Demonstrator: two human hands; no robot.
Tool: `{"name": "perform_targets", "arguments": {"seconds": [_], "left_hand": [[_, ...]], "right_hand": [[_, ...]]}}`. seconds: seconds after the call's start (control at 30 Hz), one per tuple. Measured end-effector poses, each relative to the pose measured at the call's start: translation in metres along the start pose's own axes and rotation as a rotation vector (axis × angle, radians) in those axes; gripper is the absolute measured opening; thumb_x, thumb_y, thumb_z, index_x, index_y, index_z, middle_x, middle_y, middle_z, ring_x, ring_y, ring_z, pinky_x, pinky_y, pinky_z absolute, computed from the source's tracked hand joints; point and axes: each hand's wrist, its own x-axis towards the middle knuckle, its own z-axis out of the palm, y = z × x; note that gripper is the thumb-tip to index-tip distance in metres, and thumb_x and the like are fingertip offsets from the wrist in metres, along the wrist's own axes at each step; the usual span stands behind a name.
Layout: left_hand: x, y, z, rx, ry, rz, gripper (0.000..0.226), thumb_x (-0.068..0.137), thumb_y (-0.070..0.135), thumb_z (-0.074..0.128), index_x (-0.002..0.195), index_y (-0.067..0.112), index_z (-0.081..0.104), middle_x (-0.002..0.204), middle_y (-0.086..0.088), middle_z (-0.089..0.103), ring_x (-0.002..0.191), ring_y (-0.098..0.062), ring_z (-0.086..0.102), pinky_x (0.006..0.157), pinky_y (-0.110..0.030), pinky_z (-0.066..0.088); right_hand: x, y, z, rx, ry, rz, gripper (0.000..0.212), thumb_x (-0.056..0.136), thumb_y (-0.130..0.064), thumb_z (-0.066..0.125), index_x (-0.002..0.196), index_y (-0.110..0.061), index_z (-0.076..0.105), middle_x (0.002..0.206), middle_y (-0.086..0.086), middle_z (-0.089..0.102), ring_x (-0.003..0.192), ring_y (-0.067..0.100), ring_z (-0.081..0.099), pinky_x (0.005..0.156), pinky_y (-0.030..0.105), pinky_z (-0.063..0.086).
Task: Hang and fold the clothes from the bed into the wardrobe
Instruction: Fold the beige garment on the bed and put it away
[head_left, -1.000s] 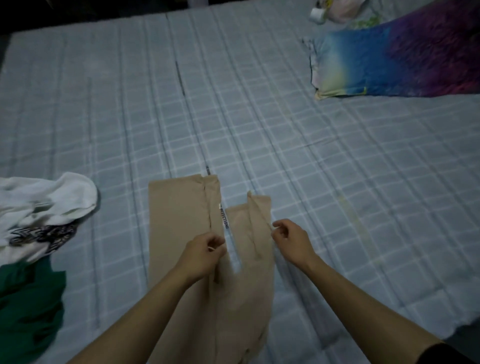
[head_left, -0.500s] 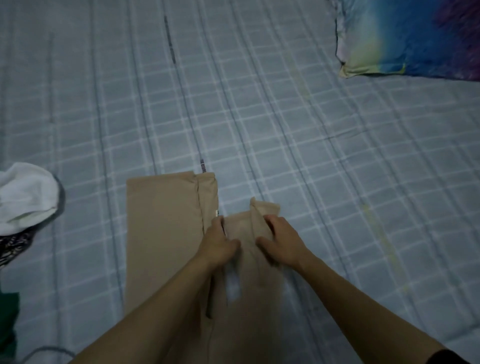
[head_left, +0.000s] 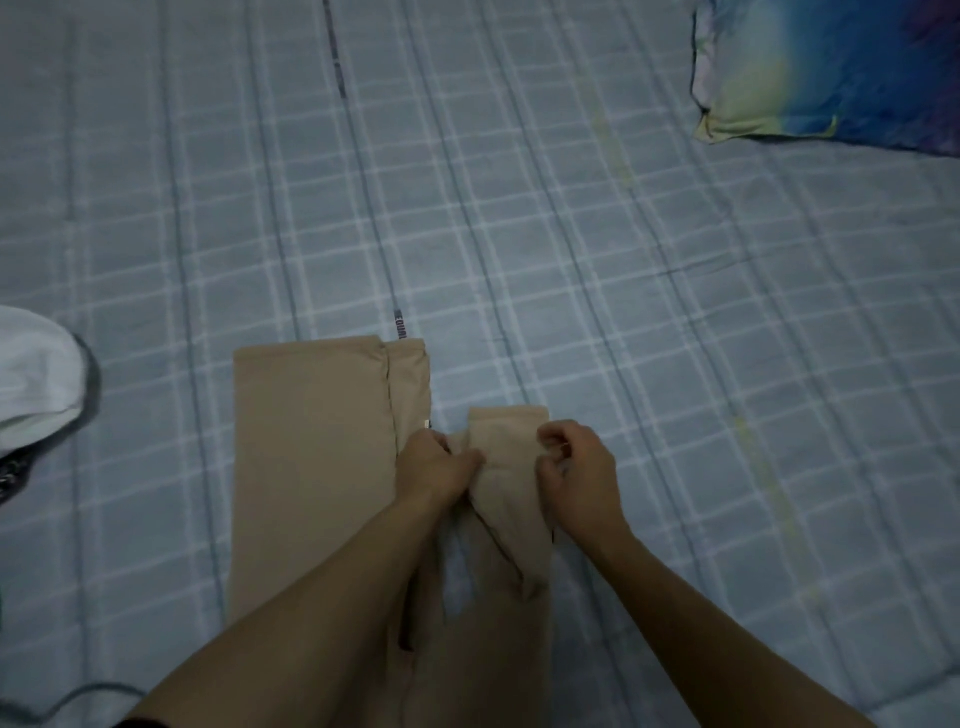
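Both hands are coming closer together on the narrow tan flap than a moment ago, and the view is tipping down, so less of the white cloth is showing. One pair of tan trousers (head_left: 311, 447) is lying flat on the bed (head_left: 519, 234) at about 6 o'clock. The left hand (head_left: 439, 467) is pinching the flap's left edge with curled fingers. The right hand (head_left: 576, 475) is curling its fingers on the flap's right edge, gripping the cloth.

It looks like the folding step is going on: the small flap is being made neat. Next, the trousers likely need folding over, away from the person, then carrying to the wardrobe, which is not showing.

Counting: two hands, one pair of trousers, one white cloth (head_left: 36, 374) at 9 o'clock, one colourful pillow (head_left: 831, 73) at 1 o'clock.
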Motion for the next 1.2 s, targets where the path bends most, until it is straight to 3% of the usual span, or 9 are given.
{"name": "perform_targets", "arguments": {"seconds": [0.13, 0.2, 0.37, 0.5, 0.6, 0.77, 0.87, 1.03, 1.2], "left_hand": [[0.002, 0.006, 0.007, 0.022, -0.006, 0.059, 0.020, 0.076, 0.012, 0.066, 0.067, 0.014, 0.049, 0.073, -0.002, 0.055, 0.071, -0.020, 0.053, 0.053, -0.028, 0.034], [0.000, 0.011, 0.009, -0.009, -0.022, 0.135, 0.026, 0.079, 0.006, 0.063, 0.062, 0.017, 0.045, 0.069, 0.001, 0.054, 0.070, -0.019, 0.052, 0.056, -0.027, 0.035], [-0.011, 0.035, 0.005, -0.149, -0.200, 0.322, 0.023, 0.081, -0.003, 0.068, 0.073, 0.017, 0.062, 0.070, 0.000, 0.063, 0.068, -0.012, 0.057, 0.067, -0.028, 0.046], [-0.024, 0.061, -0.001, -0.218, -0.320, 0.393, 0.029, 0.081, -0.012, 0.065, 0.074, 0.016, 0.061, 0.066, -0.002, 0.064, 0.061, -0.008, 0.055, 0.061, -0.024, 0.044], [-0.036, 0.080, -0.006, -0.262, -0.371, 0.386, 0.028, 0.083, -0.013, 0.063, 0.077, 0.014, 0.063, 0.057, 0.008, 0.064, 0.053, -0.002, 0.055, 0.054, -0.017, 0.044], [-0.062, 0.116, -0.003, -0.237, -0.411, 0.388, 0.023, 0.083, -0.009, 0.065, 0.082, 0.014, 0.066, 0.066, 0.001, 0.066, 0.062, -0.012, 0.057, 0.063, -0.027, 0.045], [-0.080, 0.138, 0.009, -0.160, -0.399, 0.427, 0.021, 0.082, -0.005, 0.067, 0.082, 0.016, 0.067, 0.073, 0.000, 0.067, 0.065, -0.009, 0.059, 0.063, -0.025, 0.048], [-0.107, 0.165, 0.033, 0.000, -0.373, 0.512, 0.017, 0.081, 0.002, 0.070, 0.084, 0.018, 0.068, 0.090, -0.005, 0.071, 0.078, -0.015, 0.063, 0.080, -0.038, 0.056], [-0.133, 0.171, 0.049, 0.097, -0.330, 0.581, 0.018, 0.083, 0.010, 0.069, 0.093, 0.025, 0.066, 0.089, 0.003, 0.067, 0.079, -0.012, 0.064, 0.067, -0.025, 0.051]], "right_hand": [[0.007, 0.017, 0.002, -0.023, -0.162, 0.148, 0.058, 0.073, -0.022, 0.082, 0.125, -0.011, 0.057, 0.107, 0.000, 0.059, 0.088, 0.007, 0.056, 0.070, 0.005, 0.040], [0.013, 0.021, 0.002, 0.023, -0.167, 0.196, 0.068, 0.071, -0.025, 0.083, 0.130, -0.011, 0.053, 0.106, 0.000, 0.063, 0.084, 0.006, 0.058, 0.067, 0.003, 0.040], [0.026, 0.023, -0.009, 0.459, -0.264, 0.344, 0.085, 0.072, -0.002, 0.084, 0.144, -0.007, 0.037, 0.108, 0.007, 0.065, 0.084, 0.010, 0.065, 0.076, 0.026, 0.056], [0.025, 0.015, -0.036, 0.960, -0.383, 0.488, 0.068, 0.073, 0.002, 0.075, 0.135, 0.003, 0.049, 0.117, 0.022, 0.068, 0.098, 0.026, 0.069, 0.082, 0.033, 0.057], [0.018, 0.011, -0.063, 1.056, -0.488, 0.528, 0.055, 0.076, -0.004, 0.067, 0.128, 0.009, 0.055, 0.123, 0.028, 0.063, 0.110, 0.034, 0.062, 0.097, 0.041, 0.053], [0.005, 0.010, -0.103, 1.144, -0.289, 0.452, 0.053, 0.071, 0.001, 0.070, 0.122, 0.009, 0.059, 0.120, 0.026, 0.065, 0.107, 0.032, 0.064, 0.091, 0.035, 0.057], [-0.007, 0.013, -0.128, 1.091, -0.165, 0.389, 0.050, 0.064, -0.005, 0.079, 0.112, 0.000, 0.066, 0.110, 0.018, 0.072, 0.098, 0.026, 0.071, 0.080, 0.033, 0.059], [-0.030, 0.020, -0.170, 0.901, -0.005, 0.267, 0.048, 0.064, -0.013, 0.088, 0.108, -0.010, 0.070, 0.104, 0.006, 0.076, 0.096, 0.021, 0.073, 0.072, 0.027, 0.057], [-0.053, 0.021, -0.190, 0.814, 0.103, 0.227, 0.033, 0.074, -0.005, 0.082, 0.102, -0.015, 0.069, 0.095, -0.003, 0.077, 0.087, 0.013, 0.073, 0.065, 0.020, 0.055]]}}
